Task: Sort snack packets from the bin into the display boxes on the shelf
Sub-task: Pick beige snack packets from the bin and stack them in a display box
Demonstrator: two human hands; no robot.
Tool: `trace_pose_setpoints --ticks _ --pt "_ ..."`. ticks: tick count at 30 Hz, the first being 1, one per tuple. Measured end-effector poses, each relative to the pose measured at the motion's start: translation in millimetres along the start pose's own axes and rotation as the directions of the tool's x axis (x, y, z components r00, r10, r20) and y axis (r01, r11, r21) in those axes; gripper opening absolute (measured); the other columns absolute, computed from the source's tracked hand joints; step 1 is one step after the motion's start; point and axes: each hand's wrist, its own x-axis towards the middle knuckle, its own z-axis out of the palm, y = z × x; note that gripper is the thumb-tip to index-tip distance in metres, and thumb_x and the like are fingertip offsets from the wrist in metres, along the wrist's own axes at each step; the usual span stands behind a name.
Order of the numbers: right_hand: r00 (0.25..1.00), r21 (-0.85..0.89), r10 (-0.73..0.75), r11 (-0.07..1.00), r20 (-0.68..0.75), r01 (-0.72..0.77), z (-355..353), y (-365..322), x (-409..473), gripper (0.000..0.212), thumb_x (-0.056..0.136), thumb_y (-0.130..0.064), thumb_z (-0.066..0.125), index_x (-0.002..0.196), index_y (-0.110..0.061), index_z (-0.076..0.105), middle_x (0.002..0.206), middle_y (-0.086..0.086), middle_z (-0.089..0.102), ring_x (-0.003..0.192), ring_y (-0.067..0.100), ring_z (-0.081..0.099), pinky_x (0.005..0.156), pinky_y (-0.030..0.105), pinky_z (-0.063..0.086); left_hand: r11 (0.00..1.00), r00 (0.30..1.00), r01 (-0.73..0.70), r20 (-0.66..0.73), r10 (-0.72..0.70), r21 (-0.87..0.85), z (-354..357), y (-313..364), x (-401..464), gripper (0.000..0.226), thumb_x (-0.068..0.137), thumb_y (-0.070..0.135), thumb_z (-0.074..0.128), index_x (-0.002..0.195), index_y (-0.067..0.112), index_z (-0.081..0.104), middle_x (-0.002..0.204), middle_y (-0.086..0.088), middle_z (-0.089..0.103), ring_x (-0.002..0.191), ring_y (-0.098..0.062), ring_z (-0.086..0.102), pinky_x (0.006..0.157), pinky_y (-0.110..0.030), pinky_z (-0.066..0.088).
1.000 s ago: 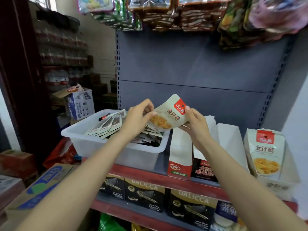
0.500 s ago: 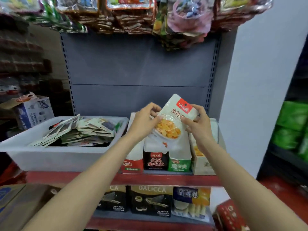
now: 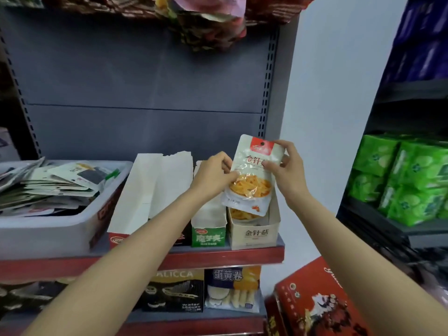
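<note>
Both hands' fingers pinch the snack packet by its side edges; it looks light, floppy and slick, directly above the matching display box.

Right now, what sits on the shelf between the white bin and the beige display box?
In the head view, three display boxes stand between the white bin and the beige display box: red-fronted, dark-fronted, green-fronted.

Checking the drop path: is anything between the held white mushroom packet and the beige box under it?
Nothing visible does. The white mushroom snack packet, held by the left hand and right hand, hangs directly over the open beige cardboard display box, which already holds similar packets.
</note>
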Motion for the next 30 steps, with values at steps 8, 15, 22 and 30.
trace_pose_setpoints --ticks 8,15,22,30 --pt "0.992 -0.093 -0.093 0.991 0.085 0.101 -3.9 9.1 15.6 0.038 0.085 0.0 0.061 0.112 -0.024 0.049 0.112 0.001 0.062 0.102 0.016 0.063 0.077 0.031 0.058 0.996 0.999 0.002 0.039 -0.006 0.09 -2.0 -13.4 7.0 0.02 0.079 0.027 0.075 0.073 0.02 0.057 0.084 0.0 0.068 0.074 -0.008 0.059 0.065 -0.021 0.046" --pt "0.992 -0.139 -0.09 0.985 0.085 0.102 -2.6 14.4 20.8 0.037 0.086 -0.001 0.061 0.112 -0.025 0.049 0.113 -0.003 0.06 0.104 0.016 0.061 0.079 0.03 0.057 0.986 0.999 0.004 0.051 -0.012 0.168 -1.0 -10.0 10.1 0.022 0.076 0.032 0.077 0.073 0.02 0.059 0.078 0.007 0.067 0.078 -0.012 0.063 0.075 -0.039 0.054" --pt "0.99 -0.146 -0.063 0.986 0.129 0.082 1.0 21.2 13.6 0.039 0.086 0.001 0.059 0.113 -0.025 0.049 0.114 0.0 0.061 0.104 0.016 0.061 0.079 0.033 0.058 0.961 0.999 -0.015 -0.024 0.023 0.275 6.5 -7.4 3.5 0.03 0.078 0.032 0.074 0.096 0.022 0.052 0.088 0.008 0.062 0.083 -0.01 0.058 0.071 -0.033 0.049" --pt "0.956 -0.5 -0.157 0.824 0.25 0.266 6.2 25.2 1.2 0.03 0.087 -0.006 0.059 0.114 -0.018 0.055 0.11 0.0 0.058 0.103 0.015 0.054 0.082 0.023 0.043 0.962 0.982 -0.14 -0.09 0.165 0.233 11.4 -10.3 8.6 0.044 0.082 0.023 0.071 0.121 0.024 0.05 0.108 0.004 0.046 0.102 -0.013 0.048 0.082 -0.03 0.046"
